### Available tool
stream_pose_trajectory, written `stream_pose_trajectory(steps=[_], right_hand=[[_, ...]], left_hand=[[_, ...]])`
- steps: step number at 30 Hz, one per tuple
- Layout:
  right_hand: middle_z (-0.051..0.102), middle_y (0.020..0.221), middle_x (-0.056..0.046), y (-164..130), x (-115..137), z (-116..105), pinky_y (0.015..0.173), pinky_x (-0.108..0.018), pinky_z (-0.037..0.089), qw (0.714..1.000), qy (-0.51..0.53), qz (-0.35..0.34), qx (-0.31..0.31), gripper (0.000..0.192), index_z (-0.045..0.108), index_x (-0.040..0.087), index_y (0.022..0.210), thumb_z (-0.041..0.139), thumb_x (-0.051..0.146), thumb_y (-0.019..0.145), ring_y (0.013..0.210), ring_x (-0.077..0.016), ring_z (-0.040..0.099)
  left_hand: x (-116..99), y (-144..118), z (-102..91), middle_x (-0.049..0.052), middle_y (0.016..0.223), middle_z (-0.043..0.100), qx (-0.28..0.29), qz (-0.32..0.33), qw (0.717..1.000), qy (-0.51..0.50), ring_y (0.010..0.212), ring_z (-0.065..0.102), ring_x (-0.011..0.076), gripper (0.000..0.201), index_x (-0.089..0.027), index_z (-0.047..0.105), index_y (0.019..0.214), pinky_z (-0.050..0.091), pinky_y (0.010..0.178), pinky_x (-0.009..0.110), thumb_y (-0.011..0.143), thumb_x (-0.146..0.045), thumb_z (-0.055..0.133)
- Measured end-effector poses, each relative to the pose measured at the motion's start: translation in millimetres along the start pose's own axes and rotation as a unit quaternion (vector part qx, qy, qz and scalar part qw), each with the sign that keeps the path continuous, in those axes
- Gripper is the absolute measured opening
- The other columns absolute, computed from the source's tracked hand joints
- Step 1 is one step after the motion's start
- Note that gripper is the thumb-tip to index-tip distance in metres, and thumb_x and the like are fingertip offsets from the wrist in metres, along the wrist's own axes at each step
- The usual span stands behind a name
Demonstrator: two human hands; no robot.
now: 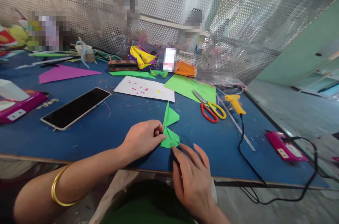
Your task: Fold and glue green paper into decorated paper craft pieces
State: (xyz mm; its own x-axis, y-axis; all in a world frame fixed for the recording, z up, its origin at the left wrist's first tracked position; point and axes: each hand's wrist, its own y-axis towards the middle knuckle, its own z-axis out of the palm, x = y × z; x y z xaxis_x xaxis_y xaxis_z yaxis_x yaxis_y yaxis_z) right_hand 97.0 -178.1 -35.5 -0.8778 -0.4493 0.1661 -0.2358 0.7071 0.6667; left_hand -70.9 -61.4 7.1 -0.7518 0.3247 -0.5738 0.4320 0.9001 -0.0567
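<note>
Your right hand [192,178] lies flat, its fingertips pressing the near edge of the folded green paper [169,128] at the tabletop's [106,128] front. Your left hand [143,138] pinches the paper's middle. Farther back lie scissors [210,107], a phone [75,108] and a white sheet [144,88].
</note>
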Motion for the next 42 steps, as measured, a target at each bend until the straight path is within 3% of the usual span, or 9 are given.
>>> stream_pose_trajectory(steps=[10,18,26,35,42], right_hand=[[0.076,0.106,-0.006,1,-2,4,0.109,-0.039,0.034,1.0,0.013,0.002,-0.019,0.028,0.063,0.013,0.118,0.047,0.011,0.094,0.103,-0.0201,0.069],[0.074,0.119,-0.01,14,8,10,0.105,-0.04,0.04,0.997,-0.017,-0.073,0.009,0.033,0.062,0.007,0.122,0.047,0.017,0.095,0.113,-0.0255,0.065],[0.076,0.108,-0.014,18,12,15,0.104,-0.045,0.04,0.995,-0.024,-0.1,0.011,0.031,0.064,0.001,0.116,0.047,0.014,0.092,0.104,-0.0274,0.068],[0.074,0.116,-0.01,10,7,11,0.108,-0.043,0.038,0.998,0.01,-0.061,0.008,0.036,0.059,0.006,0.125,0.048,0.013,0.092,0.112,-0.0258,0.066],[0.075,0.11,-0.009,11,5,7,0.111,-0.047,0.035,0.999,0.016,-0.032,0.017,0.032,0.059,0.011,0.124,0.049,0.014,0.093,0.107,-0.0246,0.068]], left_hand=[[1,1,0.5,-0.004,0.076,0.066,0.007,-0.004,1.0,0.0,0.07,0.06,0.0154,0.008,-0.024,0.061,0.08,0.036,0.061,0.027,0.083,-0.032,0.061],[3,0,1.0,-0.005,0.075,0.065,0.007,-0.002,1.0,-0.005,0.07,0.059,0.0154,0.009,-0.024,0.061,0.081,0.036,0.063,0.027,0.083,-0.033,0.06],[1,1,1.4,-0.006,0.073,0.064,0.008,-0.013,1.0,-0.006,0.067,0.057,0.0139,0.006,-0.024,0.061,0.079,0.035,0.062,0.026,0.08,-0.029,0.062],[3,0,2.2,-0.005,0.073,0.064,0.0,-0.008,1.0,-0.006,0.068,0.057,0.0142,0.007,-0.024,0.061,0.079,0.034,0.062,0.026,0.081,-0.031,0.061],[3,3,1.9,-0.005,0.075,0.066,0.005,-0.013,1.0,-0.013,0.068,0.058,0.0148,0.009,-0.024,0.064,0.082,0.034,0.062,0.026,0.081,-0.033,0.062]])
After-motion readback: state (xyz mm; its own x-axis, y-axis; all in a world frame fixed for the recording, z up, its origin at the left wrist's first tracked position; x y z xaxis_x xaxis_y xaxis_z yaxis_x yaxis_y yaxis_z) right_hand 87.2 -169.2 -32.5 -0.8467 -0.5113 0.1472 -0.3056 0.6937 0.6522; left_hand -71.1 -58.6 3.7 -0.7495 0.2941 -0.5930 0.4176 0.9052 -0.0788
